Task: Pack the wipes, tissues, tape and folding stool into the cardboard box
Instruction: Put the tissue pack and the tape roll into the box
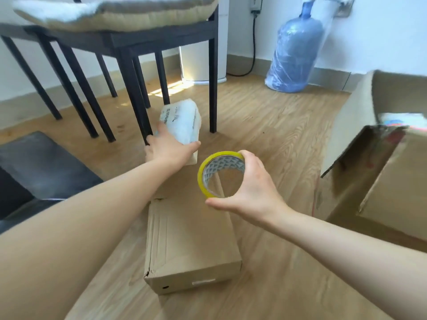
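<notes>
Tape [220, 173] sits in the right hand [250, 189], a yellow-edged roll held in the air above a long closed carton [191, 245] that lies on the wood floor [265, 116]. The thumb lies under the roll's lower rim and the other fingers curl over its top and far side, so the roll is pinched between them with its open core facing the camera.

The left hand [169, 150] reaches further forward and grips a white plastic-wrapped pack [181, 121] with dark print on its wrapper; whether it is the wipes or the tissues cannot be told. The thumb presses along the pack's near right edge and the fingers wrap its left side, closed on it. The pack is at the far end of the carton, tilted, just beside a dark chair leg [213, 86].

The open box [383, 176] stands at the right, its flaps up. Inside it something white with red and blue colours [402, 122] shows, too blurred to name.

A black padded seat [44, 162] lies at the left, near the left forearm. Behind are dark chairs [120, 42] with a cushion [111, 10] on top, and a blue water bottle [295, 56] in clear wrap leans by the wall.
</notes>
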